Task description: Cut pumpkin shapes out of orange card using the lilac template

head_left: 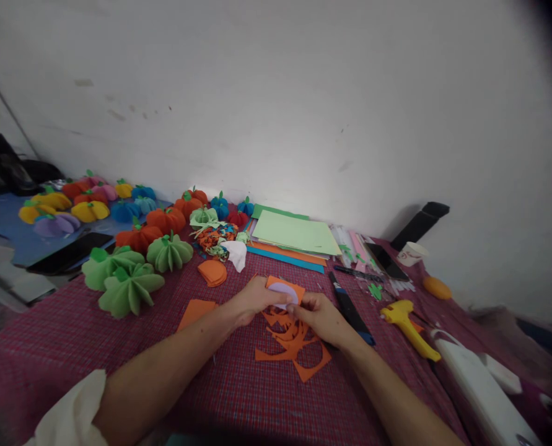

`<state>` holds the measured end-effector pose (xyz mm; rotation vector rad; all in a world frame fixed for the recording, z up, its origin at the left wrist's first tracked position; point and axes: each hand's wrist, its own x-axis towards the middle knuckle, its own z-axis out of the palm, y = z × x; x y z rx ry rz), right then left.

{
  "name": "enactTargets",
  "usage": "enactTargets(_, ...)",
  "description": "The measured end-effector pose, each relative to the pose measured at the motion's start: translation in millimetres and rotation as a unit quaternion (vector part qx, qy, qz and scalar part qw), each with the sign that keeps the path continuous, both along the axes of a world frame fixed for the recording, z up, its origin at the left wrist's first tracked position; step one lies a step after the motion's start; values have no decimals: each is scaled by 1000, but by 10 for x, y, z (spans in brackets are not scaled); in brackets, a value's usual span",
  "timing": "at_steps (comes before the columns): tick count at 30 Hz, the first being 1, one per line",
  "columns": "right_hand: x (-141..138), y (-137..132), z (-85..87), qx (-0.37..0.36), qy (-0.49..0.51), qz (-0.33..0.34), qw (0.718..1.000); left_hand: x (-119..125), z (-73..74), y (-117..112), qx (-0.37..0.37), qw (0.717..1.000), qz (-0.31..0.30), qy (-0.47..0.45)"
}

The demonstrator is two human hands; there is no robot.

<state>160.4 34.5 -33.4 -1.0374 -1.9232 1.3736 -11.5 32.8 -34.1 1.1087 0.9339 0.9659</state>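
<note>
An orange paper square (298,288) with a lilac paper circle (282,288) lying over it is held up between my hands. My left hand (258,293) grips it from the left, thumb across the circle. My right hand (319,314) is closed at its lower right edge, thumb and fingers pinched on the paper. Beneath them lie orange paper offcuts (287,356) with rounded holes. Left of my hands are a small stack of orange cut discs (212,272) and a pile of orange squares (194,313), partly hidden by my left forearm.
Green paper pumpkins (129,291) and other coloured ones stand at left. Coloured sheets (294,232) lie by the wall, beside shredded paper scraps (217,238). To the right are a dark blue-handled tool (350,310), a yellow glue gun (410,328), a paper cup (411,254) and a phone (387,261).
</note>
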Motion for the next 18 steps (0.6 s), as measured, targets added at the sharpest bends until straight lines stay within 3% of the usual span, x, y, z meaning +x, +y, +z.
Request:
enactTargets(11, -4, -1, -13, 27, -26, -18, 999, 20, -8, 15, 10, 999, 30, -10)
enactTargets(15, 18, 13, 60, 103, -38, -68, 992, -14, 33, 71, -16, 990, 104, -96)
enactTargets(18, 127, 63, 109, 176, -120, -101, 972, -70, 86, 129, -31, 971, 174, -160)
